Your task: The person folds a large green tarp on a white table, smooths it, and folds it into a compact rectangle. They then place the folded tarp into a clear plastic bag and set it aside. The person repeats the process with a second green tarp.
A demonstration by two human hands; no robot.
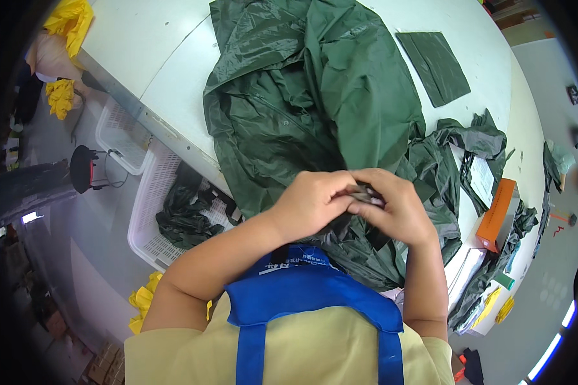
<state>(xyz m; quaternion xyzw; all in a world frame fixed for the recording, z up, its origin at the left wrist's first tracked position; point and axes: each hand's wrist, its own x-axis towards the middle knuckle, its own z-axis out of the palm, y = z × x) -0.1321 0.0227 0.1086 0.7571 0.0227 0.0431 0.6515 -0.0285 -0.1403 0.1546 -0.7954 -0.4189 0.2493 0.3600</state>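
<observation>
Left hand: my left hand (311,204) is curled narrow, fingertips pinching a small fold of dark green fabric where it meets my other hand
Right hand: my right hand (395,208) is closed over the same fold, fingers bent inward, touching the left hand's fingertips
Garment: the dark green raincoat (308,109) lies spread on the white bench (154,45), its near edge drawn up into my two hands just above my chest
Folded piece: a flat rectangle of the same green material (435,66) lies apart on the bench, to the right of the raincoat
More fabric: crumpled green pieces (472,144) sit to the right of my hands, beside an orange box (496,215)
Baskets: a white plastic basket (149,212) stands on the floor left of the bench, with dark green material in it; a second white basket (119,131) is just behind it
Yellow: yellow material (70,22) lies at the far left corner
Me: I wear a blue apron (302,289) over a pale yellow shirt
</observation>
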